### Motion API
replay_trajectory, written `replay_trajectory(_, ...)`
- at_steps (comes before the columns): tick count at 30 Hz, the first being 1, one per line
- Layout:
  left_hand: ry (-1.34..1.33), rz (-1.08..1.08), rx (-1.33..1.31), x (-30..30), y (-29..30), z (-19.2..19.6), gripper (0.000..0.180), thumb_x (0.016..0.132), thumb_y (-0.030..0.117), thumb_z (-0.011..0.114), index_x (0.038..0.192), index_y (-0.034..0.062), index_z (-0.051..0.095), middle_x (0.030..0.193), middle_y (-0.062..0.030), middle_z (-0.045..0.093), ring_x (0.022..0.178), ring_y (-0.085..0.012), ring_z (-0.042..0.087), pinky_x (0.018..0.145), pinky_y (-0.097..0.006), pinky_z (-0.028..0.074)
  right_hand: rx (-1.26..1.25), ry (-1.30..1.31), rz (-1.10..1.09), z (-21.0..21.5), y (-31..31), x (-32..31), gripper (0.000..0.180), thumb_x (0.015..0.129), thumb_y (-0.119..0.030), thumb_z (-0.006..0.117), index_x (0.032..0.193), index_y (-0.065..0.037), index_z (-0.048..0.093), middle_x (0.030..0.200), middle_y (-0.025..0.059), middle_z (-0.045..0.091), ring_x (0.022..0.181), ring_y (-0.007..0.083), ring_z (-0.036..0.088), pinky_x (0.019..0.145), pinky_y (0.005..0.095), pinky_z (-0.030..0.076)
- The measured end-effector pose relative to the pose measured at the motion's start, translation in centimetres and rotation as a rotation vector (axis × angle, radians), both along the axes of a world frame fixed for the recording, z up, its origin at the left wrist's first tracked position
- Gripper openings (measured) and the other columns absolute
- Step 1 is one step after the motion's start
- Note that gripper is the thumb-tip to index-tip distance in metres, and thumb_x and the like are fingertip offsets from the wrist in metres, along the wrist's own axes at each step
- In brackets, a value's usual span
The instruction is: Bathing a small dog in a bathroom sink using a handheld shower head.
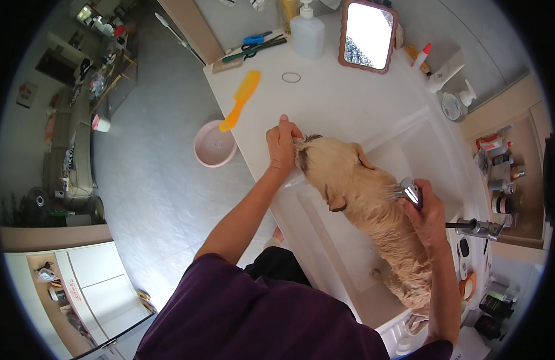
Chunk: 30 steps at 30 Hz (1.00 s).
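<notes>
A tan dog [373, 192] stands in a white sink [316, 231], its head toward the far left and its coat wet along the back. My left hand [282, 144] is closed at the dog's dark muzzle, thumb pointing up; some of its fingertips are hidden behind the muzzle. In my right hand [429, 219] is a chrome shower head [410, 191], held against the fur just behind the dog's ears. Fine streams of water seem to come from its face. The right forearm passes over the dog's hindquarters.
On the white counter [325, 96] lie a yellow comb [241, 99], a hair tie [291, 77] and scissors [253, 51]. A pump bottle [307, 33] and framed mirror [367, 36] stand behind. A faucet [478, 228] is at right. A pink basin [215, 144] sits on the floor.
</notes>
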<state>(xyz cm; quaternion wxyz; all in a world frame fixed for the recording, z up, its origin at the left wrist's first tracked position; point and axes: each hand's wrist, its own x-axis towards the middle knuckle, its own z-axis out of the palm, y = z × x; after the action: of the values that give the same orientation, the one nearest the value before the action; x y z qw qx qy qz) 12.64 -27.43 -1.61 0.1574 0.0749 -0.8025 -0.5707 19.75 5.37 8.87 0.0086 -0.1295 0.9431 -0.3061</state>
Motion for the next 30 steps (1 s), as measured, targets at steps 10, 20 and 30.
replay_trajectory(10, -0.182, 0.48, 1.155, 0.9, 6.8, 2.2, 0.051, 0.102, 0.04, 0.038, 0.082, -0.0035, 0.054, 0.071, -0.0153, 0.06, 0.066, -0.0244, 0.061, 0.066, -0.035, 0.051, -0.047, -0.032, -0.016, -0.8, 0.3, -0.1, 0.038, 0.081, -0.014, 0.075, 0.111, -0.002, 0.054, 0.084, 0.0149, 0.064, 0.068, 0.0276, 0.062, 0.063, 0.0328, 0.05)
replay_trajectory(20, -0.277, 0.294, 1.164, 5.5, 12.7, 0.3, 0.054, 0.101, 0.054, 0.036, 0.121, 0.0053, 0.048, 0.115, -0.0055, 0.057, 0.104, -0.0179, 0.055, 0.094, -0.034, 0.044, -0.125, 0.068, -0.026, -1.1, 0.8, 0.4, 0.039, 0.08, -0.011, 0.075, 0.111, -0.003, 0.053, 0.083, 0.0143, 0.064, 0.066, 0.0276, 0.062, 0.062, 0.0328, 0.05)
replay_trajectory(30, -0.275, -0.056, 0.647, 11.9, 17.1, -2.6, 0.032, 0.103, 0.034, 0.044, 0.112, 0.0044, 0.054, 0.101, -0.0028, 0.055, 0.087, -0.0166, 0.053, 0.084, -0.032, 0.044, 0.076, 0.065, 0.179, 0.0, 1.4, 3.1, 0.038, 0.079, -0.013, 0.075, 0.109, -0.004, 0.054, 0.082, 0.0135, 0.063, 0.066, 0.0328, 0.062, 0.061, 0.0373, 0.049)
